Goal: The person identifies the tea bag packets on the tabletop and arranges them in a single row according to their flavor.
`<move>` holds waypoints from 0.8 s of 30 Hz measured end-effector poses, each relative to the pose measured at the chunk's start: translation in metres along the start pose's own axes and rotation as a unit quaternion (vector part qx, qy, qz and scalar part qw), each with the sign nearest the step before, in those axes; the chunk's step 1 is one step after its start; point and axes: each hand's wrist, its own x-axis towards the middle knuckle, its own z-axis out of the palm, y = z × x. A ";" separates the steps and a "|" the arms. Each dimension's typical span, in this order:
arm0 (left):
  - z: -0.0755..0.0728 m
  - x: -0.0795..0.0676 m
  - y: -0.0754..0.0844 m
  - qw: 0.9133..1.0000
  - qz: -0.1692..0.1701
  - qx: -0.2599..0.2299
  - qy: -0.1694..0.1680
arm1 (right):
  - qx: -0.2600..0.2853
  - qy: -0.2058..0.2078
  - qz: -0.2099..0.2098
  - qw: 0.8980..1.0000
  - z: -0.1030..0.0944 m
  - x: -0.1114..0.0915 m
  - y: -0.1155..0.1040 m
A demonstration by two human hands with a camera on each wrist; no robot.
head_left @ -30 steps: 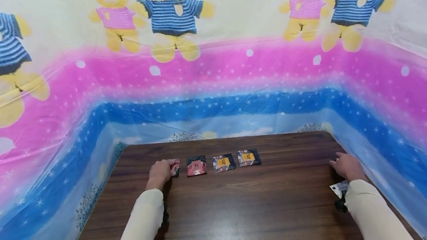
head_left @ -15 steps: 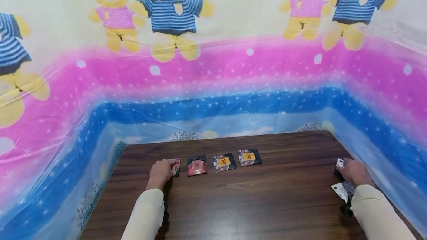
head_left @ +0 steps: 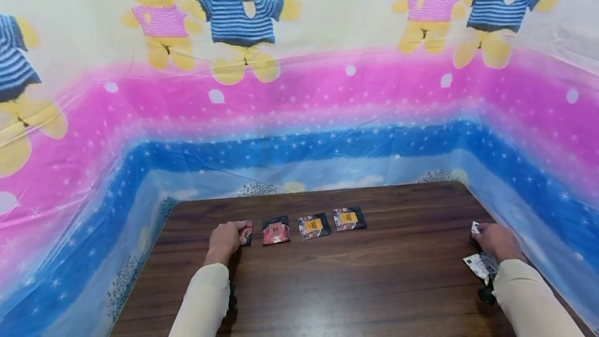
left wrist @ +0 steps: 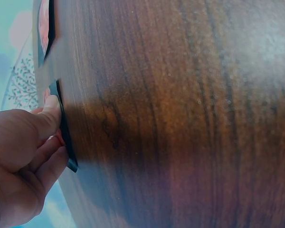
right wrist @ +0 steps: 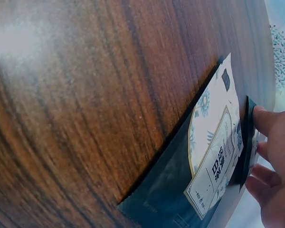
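The left hand (head_left: 223, 239) pinches a pink-and-black packet (head_left: 248, 234) at the left end of a row on the desk (head_left: 355, 269), the thumb laid on its face and the fingers curled in by its near end. The right hand (head_left: 502, 241), over by the right edge of the desk, pinches a dark-backed packet (right wrist: 248, 137) between thumb and fingers; in the right wrist view this packet is tilted and seen nearly edge-on. Just beside it, on the wrist side, a white-and-dark packet (right wrist: 206, 156) with blue flowers and a pale printed label lies on the desk. Back at the row, next to the left hand's packet and apart from it, lies a packet with a pink label (head_left: 276, 231); then come a packet with a yellow label (head_left: 314, 226) and, at the right end, a second yellow-labelled packet (head_left: 349, 218). A wide stretch of wood-grained desk separates the row from the right hand. Cream sleeves (head_left: 201, 295) cover both forearms. Around the desk hangs a cloth (head_left: 327, 87) in blue, pink and cream, printed with snowflakes and yellow bears in striped tops.
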 end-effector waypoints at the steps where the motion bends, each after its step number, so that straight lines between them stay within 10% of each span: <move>1: 0.000 0.000 0.001 1.000 0.000 0.000 0.000 | -0.004 0.002 0.000 1.000 0.000 0.000 0.000; 24: 0.003 0.005 0.001 1.000 -0.005 0.005 -0.011 | 0.006 -0.002 0.005 1.000 0.000 -0.006 0.000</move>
